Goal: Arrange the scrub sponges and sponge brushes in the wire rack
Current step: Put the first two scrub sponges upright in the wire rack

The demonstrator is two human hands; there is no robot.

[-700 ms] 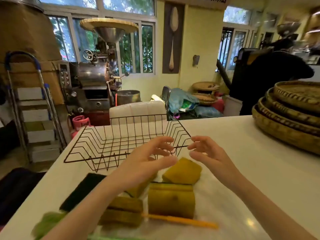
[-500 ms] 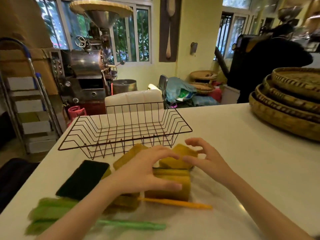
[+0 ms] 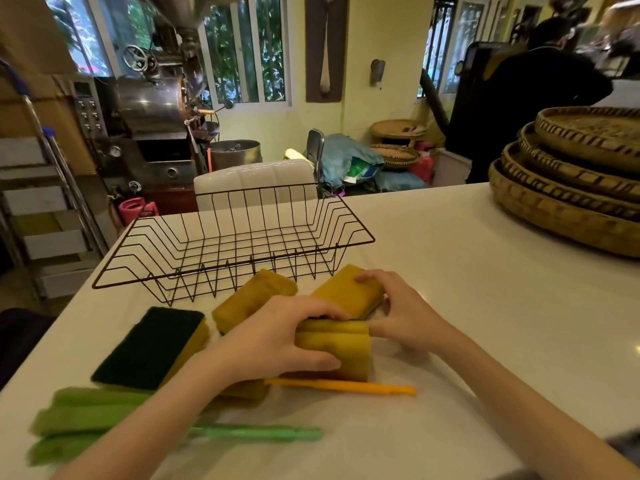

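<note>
Just in front of the empty wire rack [image 3: 221, 244], the left hand [image 3: 277, 337] has its fingers clamped around an upright yellow sponge [image 3: 337, 351], while the right hand [image 3: 398, 313] pinches a flat sponge [image 3: 343, 294] behind it. Probably gathering both for one lift. The sponge brushes [image 3: 138, 424] lie on the counter [image 3: 467, 306] nearest the person.

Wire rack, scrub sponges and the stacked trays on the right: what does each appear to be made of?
Wire rack: thin dark metal rods, probably coated; open grid, matte.
Scrub sponges, such as the one in the left hand: yellow porous foam; the sponge lying face-up shows a dark green fibrous scouring pad.
Stacked trays: woven plant fibre, likely bamboo or rattan; visible weave, tan with dark bands.
</note>
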